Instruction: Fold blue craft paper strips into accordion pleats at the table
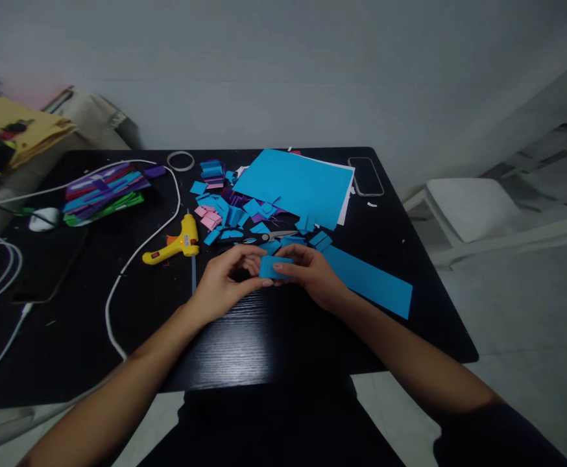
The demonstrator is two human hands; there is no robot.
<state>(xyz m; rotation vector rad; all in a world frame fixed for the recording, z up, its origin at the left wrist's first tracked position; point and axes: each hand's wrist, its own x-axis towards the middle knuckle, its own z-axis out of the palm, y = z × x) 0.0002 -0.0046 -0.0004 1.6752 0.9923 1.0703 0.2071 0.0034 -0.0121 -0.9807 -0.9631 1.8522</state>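
A small folded piece of blue paper (274, 267) is between my hands, just above the black table. My right hand (310, 271) pinches it, thumb across its front face. My left hand (228, 275) has its fingers curled around the left end of the same piece, thumb at its lower edge. Right behind the hands lie scissors (276, 235), partly covered by blue scraps. A long blue paper strip (371, 280) runs out to the right from beside my right hand. Cut blue, pink and purple paper pieces (235, 214) are heaped beyond my hands.
A yellow glue gun (183, 241) with a glue stick lies left of my hands; a white cable (132, 259) curves past it. Blue sheets (296, 185) and a phone (366, 176) are at the back right. Bundled coloured strips (103, 194) and a dark phone (50, 266) lie left.
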